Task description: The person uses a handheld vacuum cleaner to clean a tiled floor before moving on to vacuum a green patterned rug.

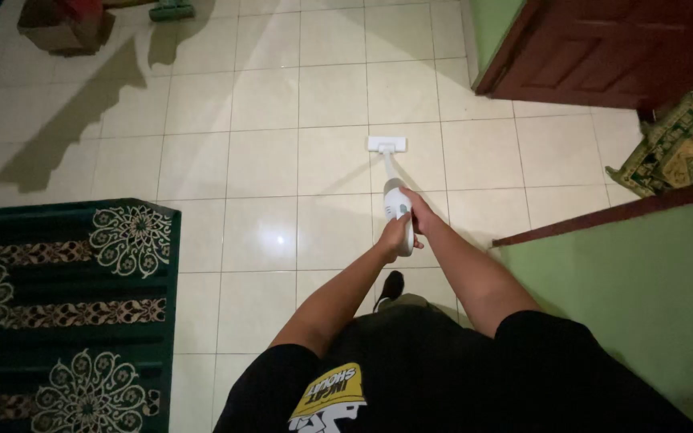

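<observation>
I hold a white stick vacuum cleaner point(397, 202) out in front of me with both hands. My left hand point(395, 236) grips the lower part of its handle body. My right hand point(419, 210) wraps the same body from the right side, just above the left. A thin white tube runs forward from the body to the flat white floor head point(387, 144), which rests on the pale tiled floor point(266, 136). My black shirt fills the bottom of the view.
A dark green patterned rug point(66, 313) lies at the left. A dark red wooden door point(603, 48) stands at the upper right, a green wall point(635, 297) at the right. A folded patterned mat point(675, 144) lies by the door. A brown box point(66, 28) sits far left.
</observation>
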